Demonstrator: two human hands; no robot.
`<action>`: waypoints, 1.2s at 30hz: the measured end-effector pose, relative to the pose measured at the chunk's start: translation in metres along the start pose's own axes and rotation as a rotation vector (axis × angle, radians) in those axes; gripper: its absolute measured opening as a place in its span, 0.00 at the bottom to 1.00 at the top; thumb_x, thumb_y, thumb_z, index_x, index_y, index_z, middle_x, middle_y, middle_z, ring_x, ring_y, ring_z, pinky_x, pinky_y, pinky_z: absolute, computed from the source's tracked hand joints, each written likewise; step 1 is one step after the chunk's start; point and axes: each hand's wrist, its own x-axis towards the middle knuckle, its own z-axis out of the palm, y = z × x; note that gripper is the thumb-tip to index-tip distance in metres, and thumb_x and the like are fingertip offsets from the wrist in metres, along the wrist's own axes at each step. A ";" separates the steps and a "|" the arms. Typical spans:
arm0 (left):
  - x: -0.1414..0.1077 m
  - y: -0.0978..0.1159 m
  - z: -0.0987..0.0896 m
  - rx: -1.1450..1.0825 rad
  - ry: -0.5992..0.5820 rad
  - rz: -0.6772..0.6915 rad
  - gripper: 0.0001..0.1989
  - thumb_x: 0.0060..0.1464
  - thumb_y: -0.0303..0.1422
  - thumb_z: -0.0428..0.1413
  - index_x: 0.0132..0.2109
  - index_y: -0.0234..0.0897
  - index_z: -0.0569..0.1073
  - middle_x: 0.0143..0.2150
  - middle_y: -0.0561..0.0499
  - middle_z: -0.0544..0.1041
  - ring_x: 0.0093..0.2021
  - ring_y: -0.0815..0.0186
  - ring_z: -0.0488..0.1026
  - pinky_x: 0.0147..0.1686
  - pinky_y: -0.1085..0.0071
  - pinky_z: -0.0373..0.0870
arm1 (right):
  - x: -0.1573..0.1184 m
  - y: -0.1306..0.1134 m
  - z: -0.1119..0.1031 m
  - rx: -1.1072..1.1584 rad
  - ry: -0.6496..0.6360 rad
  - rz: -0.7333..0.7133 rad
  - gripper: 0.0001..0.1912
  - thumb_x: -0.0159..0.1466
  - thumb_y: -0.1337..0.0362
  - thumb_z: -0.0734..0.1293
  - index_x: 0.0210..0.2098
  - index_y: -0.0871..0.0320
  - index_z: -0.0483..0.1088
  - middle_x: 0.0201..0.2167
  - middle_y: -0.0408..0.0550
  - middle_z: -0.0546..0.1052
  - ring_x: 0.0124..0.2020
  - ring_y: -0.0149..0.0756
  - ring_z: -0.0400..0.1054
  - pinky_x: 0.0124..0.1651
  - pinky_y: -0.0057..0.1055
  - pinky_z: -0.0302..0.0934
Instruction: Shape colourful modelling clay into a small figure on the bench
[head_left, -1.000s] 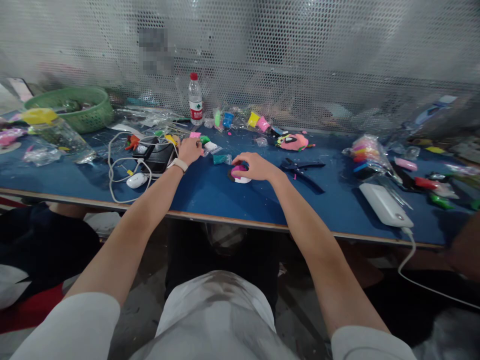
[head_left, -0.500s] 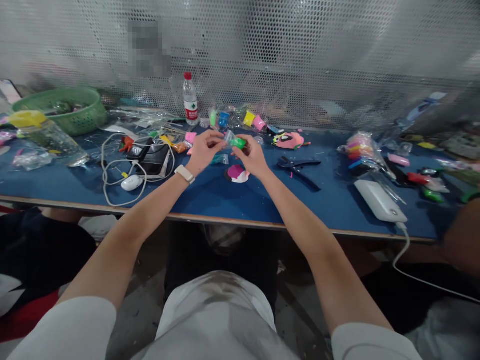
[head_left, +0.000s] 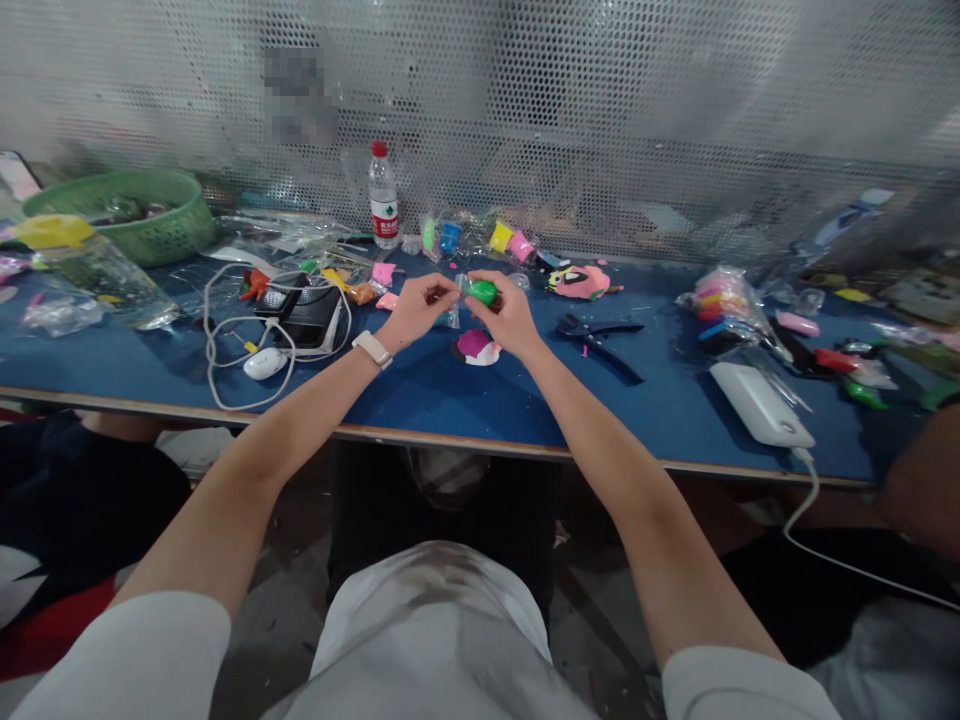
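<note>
R hand (head_left: 504, 312): thumb + fingers closed round 1 green clay packet (head_left: 482, 292), held above the table (head_left: 450, 400). L hand (head_left: 426, 306): fingertips pinched at packet's clear end, prob. gripping the wrap, view poor. Just below: 1 purple-white clay piece (head_left: 478, 347). Nearby, R side: 1 pr. dark pliers (head_left: 600, 340); behind, 1 pink clay figure (head_left: 581, 282). Farther back: 1 red-cap bottle (head_left: 384, 200), upright. L side: 1 green basket (head_left: 176, 225), 1 white cable (head_left: 212, 350).
</note>
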 end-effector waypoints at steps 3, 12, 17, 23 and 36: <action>0.000 0.001 -0.001 -0.004 0.007 0.005 0.22 0.69 0.55 0.69 0.45 0.40 0.81 0.40 0.46 0.85 0.40 0.62 0.82 0.45 0.62 0.82 | 0.001 0.000 0.000 -0.048 0.077 -0.005 0.47 0.67 0.22 0.72 0.71 0.47 0.71 0.63 0.58 0.80 0.52 0.53 0.83 0.55 0.52 0.82; -0.004 0.008 0.003 0.021 -0.028 0.011 0.19 0.69 0.51 0.69 0.43 0.39 0.80 0.40 0.46 0.85 0.39 0.63 0.81 0.43 0.63 0.81 | 0.002 0.001 0.001 -0.037 0.116 -0.039 0.35 0.69 0.24 0.71 0.44 0.50 0.75 0.40 0.51 0.81 0.43 0.46 0.78 0.49 0.46 0.77; -0.005 0.009 0.001 0.096 -0.051 0.037 0.18 0.68 0.49 0.70 0.40 0.40 0.79 0.38 0.48 0.84 0.38 0.63 0.78 0.42 0.63 0.79 | -0.003 -0.011 0.006 0.003 0.039 -0.050 0.37 0.66 0.22 0.72 0.39 0.51 0.75 0.40 0.51 0.84 0.43 0.45 0.79 0.50 0.45 0.77; -0.006 0.009 0.002 0.163 -0.062 0.059 0.19 0.66 0.48 0.71 0.36 0.41 0.79 0.37 0.48 0.83 0.36 0.63 0.77 0.39 0.63 0.77 | -0.001 -0.008 0.006 0.006 0.008 -0.050 0.38 0.65 0.20 0.70 0.37 0.50 0.76 0.37 0.51 0.85 0.40 0.47 0.79 0.50 0.47 0.77; -0.006 0.024 0.002 0.252 0.004 0.143 0.13 0.71 0.43 0.65 0.39 0.42 0.76 0.41 0.47 0.80 0.41 0.60 0.77 0.47 0.59 0.78 | 0.002 -0.001 0.002 -0.171 0.062 -0.051 0.27 0.76 0.33 0.67 0.41 0.49 0.74 0.39 0.51 0.82 0.43 0.49 0.78 0.52 0.49 0.77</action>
